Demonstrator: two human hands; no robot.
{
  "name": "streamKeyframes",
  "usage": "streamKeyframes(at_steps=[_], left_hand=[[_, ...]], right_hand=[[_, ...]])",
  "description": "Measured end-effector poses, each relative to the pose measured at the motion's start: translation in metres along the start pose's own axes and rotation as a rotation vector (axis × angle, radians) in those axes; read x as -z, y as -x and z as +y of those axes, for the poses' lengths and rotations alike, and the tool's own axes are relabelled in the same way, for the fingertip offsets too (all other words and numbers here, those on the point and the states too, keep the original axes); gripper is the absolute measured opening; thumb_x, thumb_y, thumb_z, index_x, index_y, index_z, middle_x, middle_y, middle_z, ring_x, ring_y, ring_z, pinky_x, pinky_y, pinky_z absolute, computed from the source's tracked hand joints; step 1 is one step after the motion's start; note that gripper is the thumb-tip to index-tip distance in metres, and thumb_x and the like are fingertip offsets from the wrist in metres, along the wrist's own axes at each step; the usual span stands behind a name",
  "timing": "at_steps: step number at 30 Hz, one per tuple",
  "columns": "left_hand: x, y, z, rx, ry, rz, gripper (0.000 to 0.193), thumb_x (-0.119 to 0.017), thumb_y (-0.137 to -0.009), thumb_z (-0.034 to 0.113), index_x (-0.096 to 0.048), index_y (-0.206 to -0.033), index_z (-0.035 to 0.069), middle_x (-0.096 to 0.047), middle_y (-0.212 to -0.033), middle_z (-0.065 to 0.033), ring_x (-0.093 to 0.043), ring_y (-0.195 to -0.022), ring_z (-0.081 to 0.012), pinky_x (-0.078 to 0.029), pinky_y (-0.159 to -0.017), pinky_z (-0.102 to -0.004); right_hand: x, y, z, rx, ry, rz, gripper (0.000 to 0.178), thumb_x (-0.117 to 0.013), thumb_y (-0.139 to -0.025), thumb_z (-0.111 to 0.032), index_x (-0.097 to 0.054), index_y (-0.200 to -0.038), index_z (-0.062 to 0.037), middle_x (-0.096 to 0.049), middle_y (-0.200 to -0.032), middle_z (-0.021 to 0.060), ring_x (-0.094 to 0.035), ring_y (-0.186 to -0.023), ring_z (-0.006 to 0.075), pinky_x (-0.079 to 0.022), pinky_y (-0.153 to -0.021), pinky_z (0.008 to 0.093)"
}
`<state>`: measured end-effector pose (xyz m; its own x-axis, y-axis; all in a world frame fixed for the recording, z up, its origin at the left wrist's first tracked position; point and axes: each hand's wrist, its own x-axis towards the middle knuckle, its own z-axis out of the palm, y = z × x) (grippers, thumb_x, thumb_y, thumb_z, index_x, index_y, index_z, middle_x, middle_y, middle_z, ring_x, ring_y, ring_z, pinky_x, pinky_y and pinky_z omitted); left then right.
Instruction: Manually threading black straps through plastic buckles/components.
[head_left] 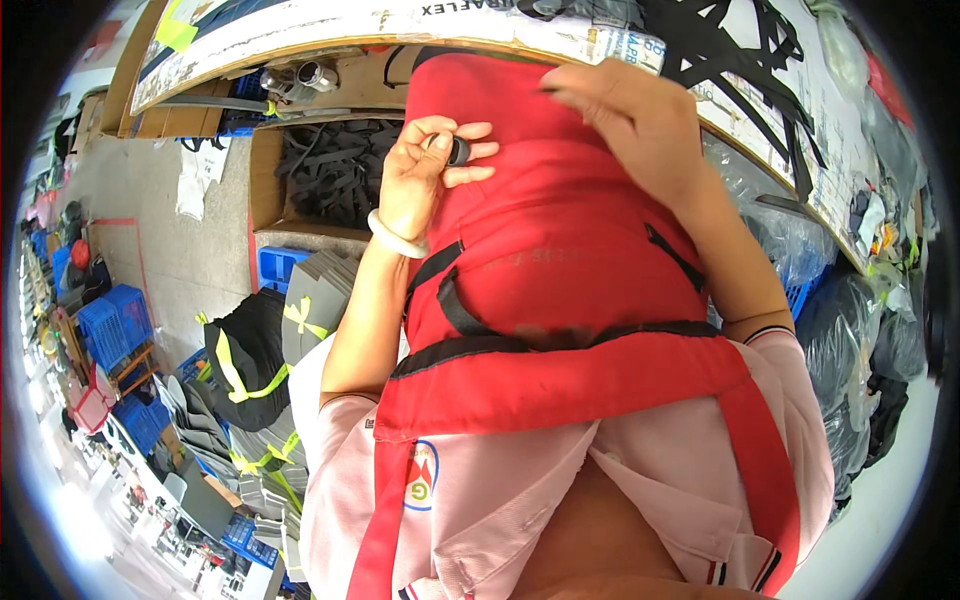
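Note:
My left hand (425,170) is raised over the red apron (540,190), left of its middle. Its thumb and bent fingers pinch a small black rounded piece (459,152), which looks like a short loop; its exact kind is too small to tell. Across from it, my right hand (645,125) hovers above the apron by the table's near edge, back of the hand up. Its fingers point left and are slightly blurred. Something dark shows at its fingertips, but whether it is held is unclear. The two hands are apart.
A worktable (360,40) with a white printed covering runs along the far side. Loose black straps (760,60) lie on its right. Below its left part, a cardboard box (265,180) holds many black strips. Clear plastic bags (850,330) sit at right, grey stacked pieces (315,290) at left.

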<state>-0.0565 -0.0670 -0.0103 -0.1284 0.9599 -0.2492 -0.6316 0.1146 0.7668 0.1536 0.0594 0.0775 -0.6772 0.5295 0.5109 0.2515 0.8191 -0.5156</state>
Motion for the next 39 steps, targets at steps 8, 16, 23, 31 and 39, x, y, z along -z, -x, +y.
streamKeyframes(at_steps=[8, 16, 23, 31, 39], left_hand=[[-0.016, -0.006, -0.015, 0.014, -0.063, 0.017, 0.024, -0.043, -0.095, -0.005, -0.048, -0.119, -0.002, -0.059, -0.114, -0.0189, -0.065, -0.092, -0.0244, -0.057, -0.079, -0.0316], [-0.013, -0.003, -0.010, 0.044, -0.244, 0.066, 0.023, -0.060, -0.088, -0.003, -0.062, -0.111, -0.002, -0.064, -0.081, -0.0091, -0.061, -0.063, -0.0139, -0.050, -0.053, -0.0225], [0.002, -0.004, -0.010, 0.295, 0.444, -0.258, 0.031, -0.055, -0.096, 0.023, -0.057, -0.121, 0.005, -0.052, -0.084, -0.0054, -0.038, -0.055, -0.0086, -0.032, -0.041, -0.0189], [-0.003, -0.004, -0.026, 0.408, 0.802, -0.293, 0.028, -0.051, -0.096, 0.010, -0.055, -0.123, 0.008, -0.050, -0.084, -0.0040, -0.041, -0.058, -0.0098, -0.034, -0.044, -0.0194], [-0.005, -0.012, -0.026, 0.377, 0.659, -0.343, 0.019, -0.052, -0.096, 0.015, -0.054, -0.111, 0.004, -0.049, -0.083, -0.0040, -0.040, -0.057, -0.0089, -0.035, -0.045, -0.0186]], right_hand=[[-0.035, 0.013, -0.007, -0.507, -0.488, -0.371, 0.016, -0.059, -0.091, -0.015, -0.063, -0.102, -0.0060, -0.064, -0.072, 0.0081, -0.058, -0.059, 0.0135, -0.043, -0.055, 0.0266], [-0.036, 0.011, 0.001, -0.687, -0.846, -0.404, 0.019, -0.058, -0.093, -0.016, -0.061, -0.104, -0.0007, -0.058, -0.070, 0.0009, -0.052, -0.057, 0.0047, -0.041, -0.050, 0.0196], [-0.038, 0.016, -0.004, -0.925, -1.166, -0.466, 0.022, -0.058, -0.094, -0.024, -0.063, -0.099, -0.0030, -0.055, -0.066, -0.0004, -0.050, -0.054, 0.0045, -0.041, -0.048, 0.0182], [-0.049, 0.021, -0.004, -0.964, -1.369, -0.461, 0.023, -0.058, -0.094, -0.023, -0.064, -0.097, -0.0013, -0.060, -0.072, 0.0006, -0.047, -0.052, 0.0039, -0.037, -0.046, 0.0178], [-0.054, 0.021, 0.000, -1.001, -1.537, -0.402, 0.022, -0.058, -0.094, -0.022, -0.063, -0.097, -0.0005, -0.065, -0.080, 0.0048, -0.047, -0.053, 0.0042, -0.037, -0.047, 0.0173]])
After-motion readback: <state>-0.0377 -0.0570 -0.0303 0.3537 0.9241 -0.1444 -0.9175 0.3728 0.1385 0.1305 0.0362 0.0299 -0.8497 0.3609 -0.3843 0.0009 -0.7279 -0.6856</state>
